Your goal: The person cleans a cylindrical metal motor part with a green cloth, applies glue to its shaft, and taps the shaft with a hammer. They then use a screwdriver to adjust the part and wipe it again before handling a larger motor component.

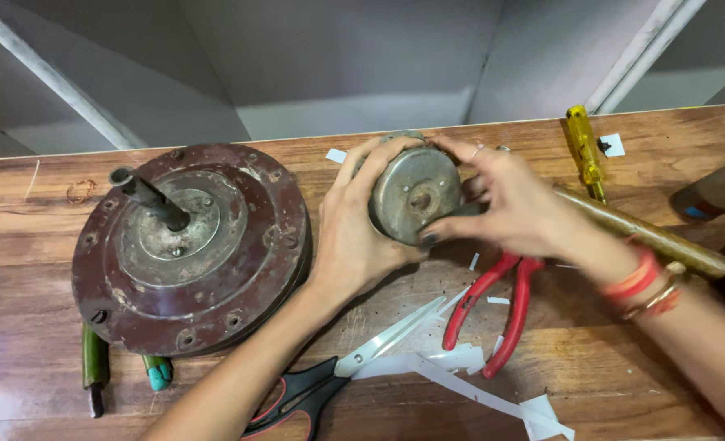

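My left hand (353, 233) and my right hand (509, 200) both grip a round grey metal motor part (411, 192), held tilted on edge above the wooden table (28, 269). The left hand cups its left side. The fingers of the right hand wrap its right rim, thumb under it. A small hub shows at the centre of its face. Red and gold bangles sit on my right wrist.
A large dark red round motor housing (215, 269) with an upright shaft (146, 196) lies at left, over two green-handled tools (95, 367). Black-handled scissors (338, 376), red-handled pliers (501, 306), white paper strips (460, 384), a yellow screwdriver (584, 147) and a brass rod (648, 237) lie around.
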